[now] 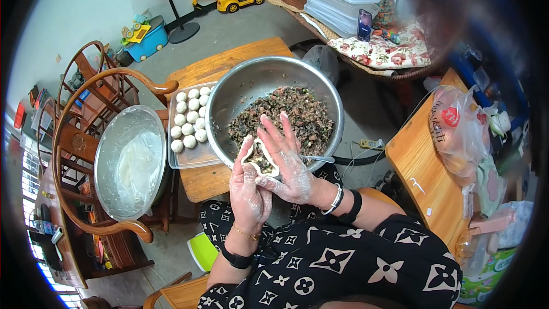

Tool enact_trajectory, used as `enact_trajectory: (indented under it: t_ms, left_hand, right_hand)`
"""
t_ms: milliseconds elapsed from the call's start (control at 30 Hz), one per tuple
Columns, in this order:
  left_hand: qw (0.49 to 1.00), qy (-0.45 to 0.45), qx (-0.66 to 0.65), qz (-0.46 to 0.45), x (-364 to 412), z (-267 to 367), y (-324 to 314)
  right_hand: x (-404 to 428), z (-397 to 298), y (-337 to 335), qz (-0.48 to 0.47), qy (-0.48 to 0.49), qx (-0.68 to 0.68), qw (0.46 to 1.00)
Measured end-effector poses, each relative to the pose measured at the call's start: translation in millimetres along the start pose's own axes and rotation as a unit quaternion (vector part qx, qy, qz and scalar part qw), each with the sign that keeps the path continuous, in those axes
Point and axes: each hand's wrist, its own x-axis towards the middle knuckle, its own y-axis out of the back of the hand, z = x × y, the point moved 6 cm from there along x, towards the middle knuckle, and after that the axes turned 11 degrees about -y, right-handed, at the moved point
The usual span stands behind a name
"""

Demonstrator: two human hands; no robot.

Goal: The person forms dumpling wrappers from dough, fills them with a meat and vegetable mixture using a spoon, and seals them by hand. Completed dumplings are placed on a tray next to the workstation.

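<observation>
Between my two floury hands sits a dough wrapper (269,159) with dark chopped filling inside, its rim still parted at the top. My left hand (252,197) supports it from the left and below. Fingers of my right hand (288,169) press along its right side. Both hands are over the near rim of a large steel bowl (274,61), which holds a dark meat-and-greens filling (296,107). A metal utensil handle (319,159) rests across the bowl's right rim, partly behind my right hand. Left of the bowl, a clear plastic tray (188,164) holds several round white dough balls (187,129).
The bowl and tray stand on a small wooden table (257,49). A metal basin (103,171) with a plastic-covered white mass (139,167) rests on a wooden armchair (139,234) at left. Right is another wooden table (422,154) with a bag of fruit (456,133).
</observation>
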Motion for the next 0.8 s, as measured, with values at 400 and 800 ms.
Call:
enact_trajectory:
  t_ms: [400, 800]
  left_hand:
    - [0.993, 0.001, -0.112, -0.034, 2.6, 8.9, -13.3]
    - [0.995, -0.015, 0.085, -0.049, 1.3, 12.8, -5.5]
  right_hand:
    - [6.5, -8.5, 12.0, 0.017, 0.043, 0.081, 0.996]
    - [6.8, -17.0, 16.9, 0.047, 0.056, 0.05, 0.996]
